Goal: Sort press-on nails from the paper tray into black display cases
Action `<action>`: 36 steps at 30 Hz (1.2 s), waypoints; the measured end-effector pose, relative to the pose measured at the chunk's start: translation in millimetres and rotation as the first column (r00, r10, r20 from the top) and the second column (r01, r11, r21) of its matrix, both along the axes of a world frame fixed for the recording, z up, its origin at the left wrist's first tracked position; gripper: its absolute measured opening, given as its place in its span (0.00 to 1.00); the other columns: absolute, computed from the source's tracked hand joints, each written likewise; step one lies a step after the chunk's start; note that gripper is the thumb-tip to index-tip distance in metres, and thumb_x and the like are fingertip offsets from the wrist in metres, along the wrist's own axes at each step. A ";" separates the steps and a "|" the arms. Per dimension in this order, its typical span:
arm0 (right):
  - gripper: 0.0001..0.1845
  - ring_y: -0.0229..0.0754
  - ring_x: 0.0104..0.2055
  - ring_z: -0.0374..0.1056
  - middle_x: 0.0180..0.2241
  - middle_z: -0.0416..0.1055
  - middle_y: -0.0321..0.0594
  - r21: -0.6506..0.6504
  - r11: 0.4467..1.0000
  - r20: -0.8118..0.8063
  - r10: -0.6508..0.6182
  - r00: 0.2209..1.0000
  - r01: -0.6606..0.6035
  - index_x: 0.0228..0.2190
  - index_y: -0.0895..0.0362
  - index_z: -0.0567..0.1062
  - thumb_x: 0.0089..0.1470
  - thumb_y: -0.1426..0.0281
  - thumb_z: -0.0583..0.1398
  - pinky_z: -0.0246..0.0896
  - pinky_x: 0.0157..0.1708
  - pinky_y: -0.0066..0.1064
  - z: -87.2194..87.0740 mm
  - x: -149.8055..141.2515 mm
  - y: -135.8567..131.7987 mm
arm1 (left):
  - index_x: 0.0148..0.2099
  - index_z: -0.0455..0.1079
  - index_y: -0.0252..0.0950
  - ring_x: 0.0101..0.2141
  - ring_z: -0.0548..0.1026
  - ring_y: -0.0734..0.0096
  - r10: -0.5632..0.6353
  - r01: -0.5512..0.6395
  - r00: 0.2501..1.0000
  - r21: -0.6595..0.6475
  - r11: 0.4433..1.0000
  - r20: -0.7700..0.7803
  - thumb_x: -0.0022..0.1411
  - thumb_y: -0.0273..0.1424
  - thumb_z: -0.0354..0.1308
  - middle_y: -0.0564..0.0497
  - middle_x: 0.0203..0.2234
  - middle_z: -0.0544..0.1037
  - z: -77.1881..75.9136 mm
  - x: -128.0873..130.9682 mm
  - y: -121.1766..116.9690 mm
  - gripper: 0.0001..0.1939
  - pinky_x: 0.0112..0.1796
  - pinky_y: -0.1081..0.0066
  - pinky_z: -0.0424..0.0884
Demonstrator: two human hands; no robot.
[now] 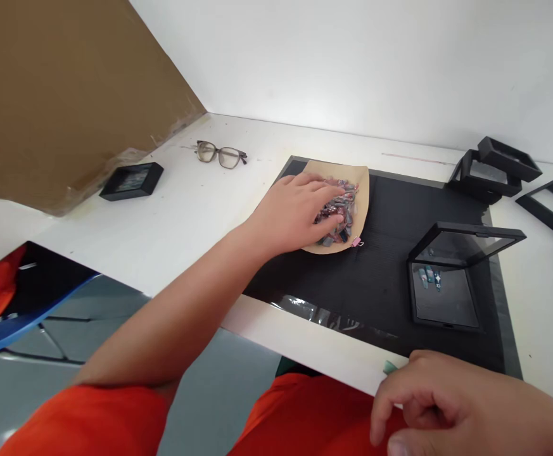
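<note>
My left hand [298, 212] lies over a heap of small nail-shaped pieces [345, 212], which look like press-on nails, in a tan paper tray [362, 190]. Its fingers are spread and touch the pile, part of which the palm hides. A pink binder clip [356, 242] grips the tray's rim. At the table's front edge hangs my right hand [447, 405], fingers loosely curled, thumb and index finger apart. Beside its index finger shows a small green piece [389, 367], partly hidden. Beyond that hand stands an open black display case [444, 304] with 3 teal nails [429, 277] inside.
The tray and case rest on a black mat [385, 272] on a white table [195, 221]. Black frames [489, 171] are stacked at the right. Eyeglasses [222, 154] and a black box [132, 180] lie at the left, near a brown cardboard panel [67, 95].
</note>
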State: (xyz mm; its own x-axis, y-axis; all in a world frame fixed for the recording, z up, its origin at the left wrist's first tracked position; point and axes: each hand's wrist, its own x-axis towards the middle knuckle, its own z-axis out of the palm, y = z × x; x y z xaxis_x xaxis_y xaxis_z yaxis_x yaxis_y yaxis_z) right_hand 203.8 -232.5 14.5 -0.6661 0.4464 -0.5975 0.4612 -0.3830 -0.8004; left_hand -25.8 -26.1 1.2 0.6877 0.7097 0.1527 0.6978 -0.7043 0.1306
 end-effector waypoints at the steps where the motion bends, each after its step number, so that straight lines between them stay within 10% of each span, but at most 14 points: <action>1: 0.23 0.35 0.28 0.55 0.22 0.59 0.29 0.008 1.000 0.004 -0.003 1.000 0.003 0.41 0.54 0.85 0.64 0.48 0.64 0.48 0.27 0.28 -0.1 -0.4 0.7 | 0.71 0.73 0.41 0.67 0.75 0.44 0.005 -0.006 0.999 -0.016 1.000 -0.037 0.74 0.41 0.56 0.45 0.63 0.82 0.2 4.4 5.4 0.28 0.64 0.51 0.72; 7: 0.18 0.36 0.28 0.55 0.22 0.57 0.27 0.048 0.999 0.038 -0.009 0.999 0.007 0.41 0.53 0.86 0.64 0.52 0.66 0.51 0.28 0.28 0.1 -4.4 1.0 | 0.76 0.69 0.41 0.66 0.78 0.49 0.029 -0.033 0.993 -0.035 0.999 -0.112 0.73 0.31 0.55 0.46 0.68 0.79 -7.2 18.7 15.2 0.31 0.62 0.57 0.76; 14: 0.15 0.35 0.28 0.57 0.25 0.61 0.29 0.069 0.998 0.066 -0.019 0.998 0.014 0.39 0.53 0.84 0.64 0.55 0.64 0.52 0.29 0.27 3.7 -7.2 2.8 | 0.59 0.85 0.43 0.59 0.82 0.49 0.042 -0.036 0.990 0.043 0.998 -0.135 0.73 0.30 0.55 0.47 0.54 0.88 -10.0 18.6 11.6 0.21 0.53 0.57 0.79; 28: 0.18 0.37 0.29 0.58 0.24 0.60 0.29 0.024 0.999 0.070 -0.048 0.996 0.046 0.39 0.52 0.84 0.62 0.51 0.65 0.52 0.30 0.29 5.4 -7.0 4.7 | 0.42 0.85 0.40 0.49 0.84 0.49 0.103 -0.110 0.992 0.109 0.988 0.068 0.67 0.35 0.55 0.47 0.44 0.89 -9.1 12.6 8.4 0.15 0.43 0.58 0.77; 36: 0.19 0.37 0.29 0.56 0.24 0.61 0.29 0.000 1.000 0.086 -0.029 0.996 0.029 0.40 0.52 0.84 0.63 0.49 0.66 0.51 0.28 0.28 3.1 -7.2 1.9 | 0.54 0.85 0.39 0.63 0.78 0.47 -0.110 0.108 0.993 0.090 0.990 0.028 0.66 0.34 0.57 0.47 0.56 0.86 -12.3 20.2 -2.8 0.20 0.60 0.53 0.75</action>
